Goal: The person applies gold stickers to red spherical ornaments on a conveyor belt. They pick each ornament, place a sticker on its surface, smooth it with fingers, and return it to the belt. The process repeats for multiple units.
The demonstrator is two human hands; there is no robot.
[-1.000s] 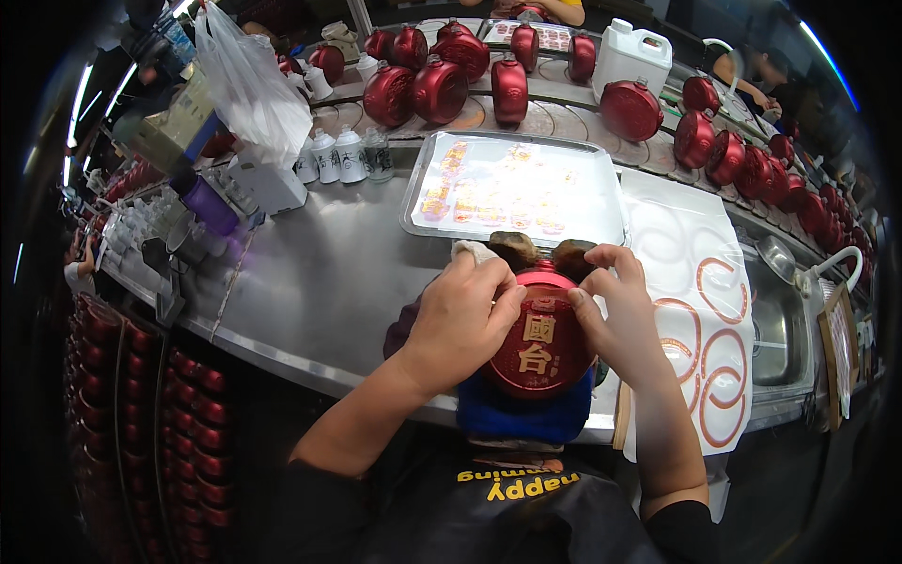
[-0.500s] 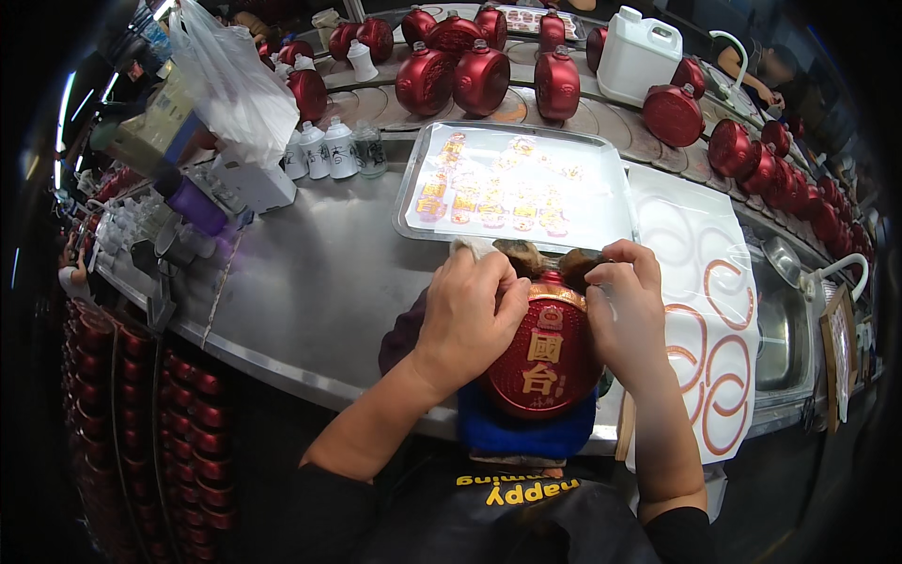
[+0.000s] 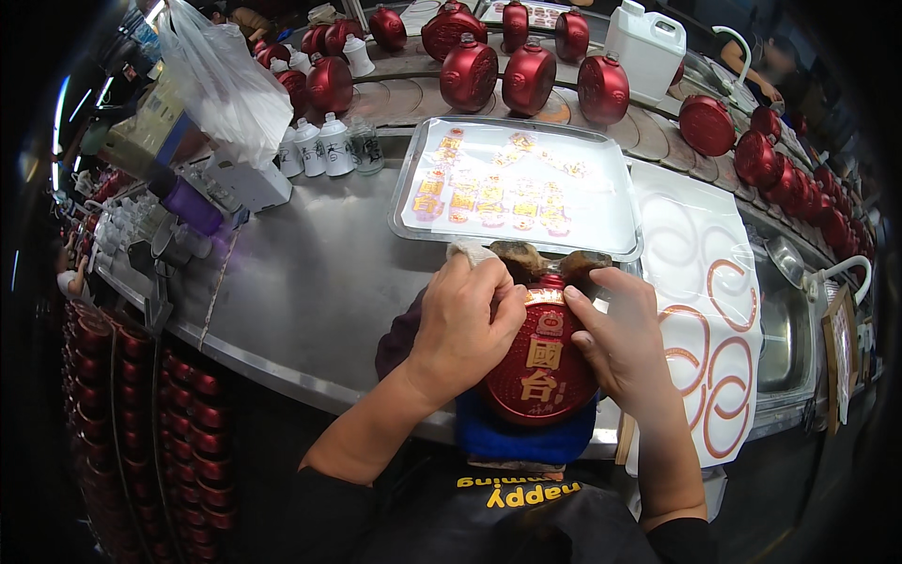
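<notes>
A round red bottle [image 3: 554, 385] with raised gold characters lies face up and tilted in front of me on a blue cloth pad [image 3: 526, 435]. A shiny orange-gold band [image 3: 543, 296] curves along its upper edge, under the neck. My left hand [image 3: 467, 315] is closed at the bottle's upper left edge, with a bunched white cloth [image 3: 473, 252] showing above its knuckles. At the upper right edge my right hand [image 3: 625, 338] has its fingers apart, tips touching the band and the bottle's face. Two dark brown padded rests [image 3: 520, 256] flank the neck.
Beyond the bottle lies a metal tray [image 3: 399, 211] with a decal sheet. A white sheet of orange ring strips [image 3: 723, 362] is at right, beside a sink [image 3: 782, 315]. Red bottles ride a curved conveyor [image 3: 395, 99] behind; small white bottles [image 3: 335, 146] stand at left.
My right hand has gone from a pinch at the bottle's edge to spread fingers over the band. The left hand stays at its edge. Bottles on the conveyor have shifted right.
</notes>
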